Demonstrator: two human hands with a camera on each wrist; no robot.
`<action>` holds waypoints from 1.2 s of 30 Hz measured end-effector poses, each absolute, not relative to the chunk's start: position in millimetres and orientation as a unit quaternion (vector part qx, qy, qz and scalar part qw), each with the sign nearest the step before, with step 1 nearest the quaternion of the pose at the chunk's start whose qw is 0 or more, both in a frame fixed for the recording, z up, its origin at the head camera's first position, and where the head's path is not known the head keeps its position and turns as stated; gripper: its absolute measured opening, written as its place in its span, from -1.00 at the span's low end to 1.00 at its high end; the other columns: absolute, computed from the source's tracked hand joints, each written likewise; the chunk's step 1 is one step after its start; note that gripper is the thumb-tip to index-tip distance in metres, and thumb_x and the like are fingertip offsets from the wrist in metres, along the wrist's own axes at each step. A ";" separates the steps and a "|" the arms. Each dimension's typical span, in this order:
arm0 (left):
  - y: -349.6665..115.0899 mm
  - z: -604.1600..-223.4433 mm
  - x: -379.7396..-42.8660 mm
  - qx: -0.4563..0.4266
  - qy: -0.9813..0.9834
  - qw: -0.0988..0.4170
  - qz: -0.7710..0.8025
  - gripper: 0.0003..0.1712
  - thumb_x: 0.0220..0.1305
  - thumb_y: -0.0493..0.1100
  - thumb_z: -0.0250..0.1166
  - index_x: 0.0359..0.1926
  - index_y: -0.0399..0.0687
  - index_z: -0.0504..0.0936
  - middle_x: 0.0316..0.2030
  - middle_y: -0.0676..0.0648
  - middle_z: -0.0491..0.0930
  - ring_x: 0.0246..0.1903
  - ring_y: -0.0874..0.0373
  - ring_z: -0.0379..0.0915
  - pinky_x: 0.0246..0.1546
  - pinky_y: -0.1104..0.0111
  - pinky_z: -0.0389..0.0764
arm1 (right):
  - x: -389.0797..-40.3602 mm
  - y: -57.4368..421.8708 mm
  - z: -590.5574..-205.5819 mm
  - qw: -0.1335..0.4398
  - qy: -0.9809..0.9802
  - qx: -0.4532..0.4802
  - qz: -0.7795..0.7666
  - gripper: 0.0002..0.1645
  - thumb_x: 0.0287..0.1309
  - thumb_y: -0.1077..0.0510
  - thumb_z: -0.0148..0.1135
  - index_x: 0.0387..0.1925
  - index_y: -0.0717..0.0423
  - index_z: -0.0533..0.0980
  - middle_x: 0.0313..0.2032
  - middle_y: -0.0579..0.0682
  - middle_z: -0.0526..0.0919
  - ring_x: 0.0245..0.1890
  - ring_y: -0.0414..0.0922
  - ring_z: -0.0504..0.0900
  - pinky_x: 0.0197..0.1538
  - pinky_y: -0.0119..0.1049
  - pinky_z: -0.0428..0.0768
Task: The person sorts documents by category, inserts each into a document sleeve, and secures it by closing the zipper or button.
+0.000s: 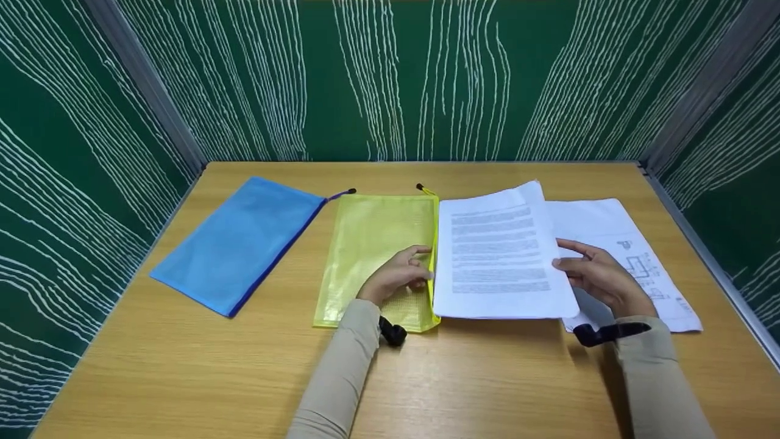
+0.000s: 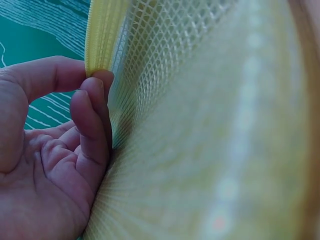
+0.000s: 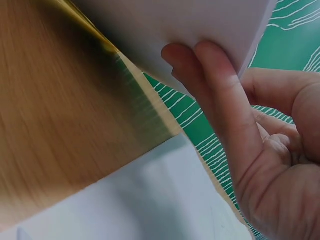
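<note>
A yellow mesh zipper pouch (image 1: pixel 378 244) lies on the table, its zipper edge facing right. My left hand (image 1: pixel 396 277) pinches that zipper edge between thumb and fingers; the left wrist view shows the yellow zipper band (image 2: pixel 102 40) in the grip. My right hand (image 1: pixel 600 277) holds a stack of printed sheets (image 1: pixel 499 256) by its right edge, thumb on top and fingers beneath. In the right wrist view the stack (image 3: pixel 200 25) is raised off the table. Its left edge meets the pouch's zipper side; whether it is inside the opening I cannot tell.
A blue zipper pouch (image 1: pixel 244 244) lies slanted at the left. More paper with line drawings (image 1: pixel 658 274) lies at the right, partly under the raised stack and right hand. Green panels with white lines (image 1: pixel 378 79) stand behind and beside the wooden table (image 1: pixel 475 378).
</note>
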State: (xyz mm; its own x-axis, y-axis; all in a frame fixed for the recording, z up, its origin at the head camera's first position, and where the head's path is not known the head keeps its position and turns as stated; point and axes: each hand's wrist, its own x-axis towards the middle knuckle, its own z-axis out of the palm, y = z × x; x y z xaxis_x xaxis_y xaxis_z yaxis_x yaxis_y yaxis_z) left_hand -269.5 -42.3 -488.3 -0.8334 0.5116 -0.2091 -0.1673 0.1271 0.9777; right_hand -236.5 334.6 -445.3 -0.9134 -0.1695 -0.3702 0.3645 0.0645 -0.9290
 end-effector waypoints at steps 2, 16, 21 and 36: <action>-40.9 -488.3 -269.4 0.124 0.702 0.263 0.650 -0.23 0.15 -0.29 0.25 0.39 -0.05 0.22 -0.62 0.08 0.34 -0.59 0.22 0.32 -0.56 0.43 0.35 | -236.4 335.6 -447.2 0.200 0.700 0.072 -0.682 0.03 0.16 0.19 0.32 0.50 0.16 -0.08 -0.26 -0.21 0.72 -0.26 -0.23 0.73 -0.21 -0.40 0.67; -34.6 -486.6 -268.9 0.127 0.714 0.272 0.633 -0.21 0.14 -0.31 0.24 0.40 -0.09 0.20 -0.64 0.08 0.28 -0.63 0.22 0.26 -0.58 0.44 0.34 | -245.6 340.2 -448.3 0.207 0.725 0.020 -0.657 -0.02 0.24 0.18 0.24 0.50 0.21 -0.11 -0.21 -0.21 0.72 -0.21 -0.23 0.72 -0.18 -0.37 0.67; -34.6 -483.7 -267.0 0.121 0.724 0.274 0.622 -0.21 0.13 -0.32 0.25 0.40 -0.09 0.21 -0.62 0.06 0.34 -0.62 0.22 0.29 -0.55 0.43 0.36 | -247.9 338.7 -448.4 0.206 0.741 0.032 -0.638 -0.03 0.23 0.15 0.26 0.50 0.18 -0.08 -0.22 -0.26 0.71 -0.21 -0.26 0.71 -0.15 -0.39 0.66; -31.6 -475.2 -265.8 0.125 0.738 0.289 0.597 -0.20 0.15 -0.28 0.28 0.41 -0.03 0.20 -0.55 0.01 0.46 -0.61 0.20 0.36 -0.58 0.43 0.39 | -251.2 330.5 -434.7 0.211 0.748 0.039 -0.628 -0.01 0.18 0.10 0.31 0.50 0.12 -0.02 -0.19 -0.29 0.68 -0.17 -0.25 0.70 -0.09 -0.38 0.65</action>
